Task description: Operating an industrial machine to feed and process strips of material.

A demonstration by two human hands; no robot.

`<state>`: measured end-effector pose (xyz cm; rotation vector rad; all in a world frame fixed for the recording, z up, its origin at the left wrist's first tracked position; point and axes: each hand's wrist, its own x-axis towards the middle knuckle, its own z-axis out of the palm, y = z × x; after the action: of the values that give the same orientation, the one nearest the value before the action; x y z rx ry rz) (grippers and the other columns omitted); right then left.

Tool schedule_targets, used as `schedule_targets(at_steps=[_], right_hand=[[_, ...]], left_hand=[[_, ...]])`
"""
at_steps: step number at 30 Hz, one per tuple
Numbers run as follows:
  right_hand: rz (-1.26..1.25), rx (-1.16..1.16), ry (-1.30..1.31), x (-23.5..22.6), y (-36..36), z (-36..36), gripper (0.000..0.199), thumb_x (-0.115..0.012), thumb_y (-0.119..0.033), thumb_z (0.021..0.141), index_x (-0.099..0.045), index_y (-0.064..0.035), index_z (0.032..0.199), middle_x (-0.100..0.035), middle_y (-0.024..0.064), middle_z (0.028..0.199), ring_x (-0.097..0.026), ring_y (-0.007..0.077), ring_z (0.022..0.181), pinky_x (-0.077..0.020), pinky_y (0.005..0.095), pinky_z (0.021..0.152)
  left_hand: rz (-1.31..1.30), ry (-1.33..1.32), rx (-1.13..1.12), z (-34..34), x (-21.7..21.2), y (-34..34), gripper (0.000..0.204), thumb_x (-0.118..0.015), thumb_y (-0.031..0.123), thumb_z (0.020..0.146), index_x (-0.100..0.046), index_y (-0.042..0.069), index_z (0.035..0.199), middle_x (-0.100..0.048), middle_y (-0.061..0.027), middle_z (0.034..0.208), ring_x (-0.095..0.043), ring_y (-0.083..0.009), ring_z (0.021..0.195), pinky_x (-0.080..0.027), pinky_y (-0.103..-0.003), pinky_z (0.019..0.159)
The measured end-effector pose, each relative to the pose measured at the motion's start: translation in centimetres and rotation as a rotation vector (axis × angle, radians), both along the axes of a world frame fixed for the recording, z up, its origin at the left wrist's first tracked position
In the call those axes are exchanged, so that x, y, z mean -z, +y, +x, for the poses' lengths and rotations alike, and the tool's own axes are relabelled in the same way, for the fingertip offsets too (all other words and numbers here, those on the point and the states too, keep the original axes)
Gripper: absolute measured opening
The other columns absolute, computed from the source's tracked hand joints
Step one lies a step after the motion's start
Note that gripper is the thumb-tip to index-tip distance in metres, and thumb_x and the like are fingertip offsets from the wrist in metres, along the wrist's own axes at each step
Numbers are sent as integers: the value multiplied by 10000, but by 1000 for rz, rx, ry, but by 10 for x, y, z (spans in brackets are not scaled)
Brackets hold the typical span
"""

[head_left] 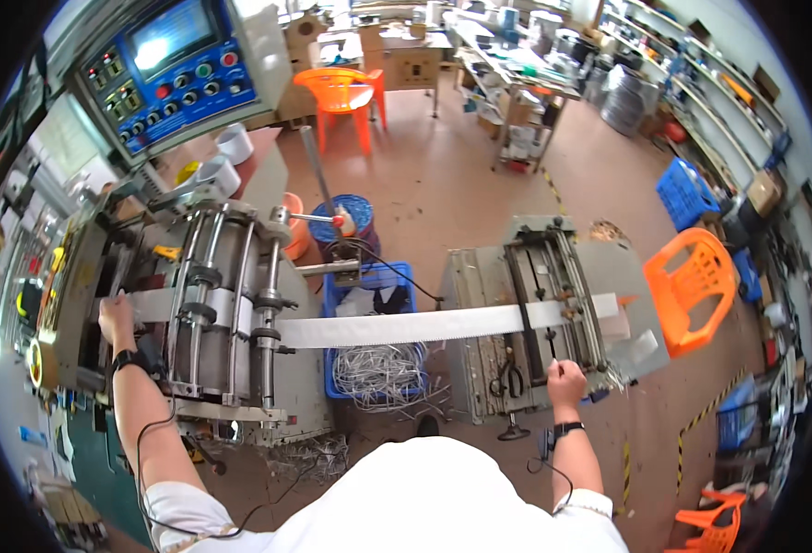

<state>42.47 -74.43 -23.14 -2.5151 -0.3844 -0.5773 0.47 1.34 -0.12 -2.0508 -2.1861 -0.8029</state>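
Note:
A long white strip [397,327] runs from a grey roller machine [226,304] on the left to a smaller grey machine [553,304] on the right. My left hand [116,318] is closed on the strip's left end beside the rollers. My right hand [567,376] grips a black handle at the front of the right machine. A blue crate [378,369] filled with white cut strips sits between the two machines, under the strip.
A blue control panel [180,74] with a screen and buttons stands at the upper left. Orange plastic chairs [696,286] [346,97] stand to the right and behind. A blue spool [355,217], shelves and blue crates [687,194] line the back and right.

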Motion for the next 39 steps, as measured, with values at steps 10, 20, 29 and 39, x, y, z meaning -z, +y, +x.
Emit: schedule_targets(at_steps=[10, 20, 29, 39], right_hand=[[254, -88, 98, -40, 18, -68, 145, -669, -177, 809, -658, -48, 742, -626, 121, 691, -608, 266, 633, -494, 366, 610], [113, -43, 723, 38, -39, -149, 255, -686, -277, 788, -695, -33, 862, -671, 121, 753, -655, 281, 713, -523, 363, 670], [-242, 99, 876, 76, -53, -126, 675, -715, -460, 727, -564, -23, 1220, -598, 181, 1181, -509, 345, 1169, -441, 403, 965], [-421, -442, 1249, 103, -56, -65, 640, -747, -483, 649, -660, 7, 1052, -660, 223, 1050, -616, 343, 1041, -499, 419, 881]], left_hand=[[257, -134, 152, -36, 49, 58, 354, -635, 369, 839, -603, 90, 1054, -661, -205, 1018, -611, -423, 958, -485, -477, 813], [25, 130, 187, -48, 48, 109, 672, -397, 625, 914, -673, 12, 929, -667, -242, 892, -620, -434, 891, -477, -506, 804], [-328, -265, 217, -24, 12, 56, 598, -342, 534, 975, -617, 39, 1168, -607, -214, 743, -612, -382, 722, -485, -512, 663], [-419, 973, 394, -75, -42, -42, 521, -467, 245, 916, -405, 71, 1403, -627, -259, 1035, -605, -397, 973, -475, -479, 815]])
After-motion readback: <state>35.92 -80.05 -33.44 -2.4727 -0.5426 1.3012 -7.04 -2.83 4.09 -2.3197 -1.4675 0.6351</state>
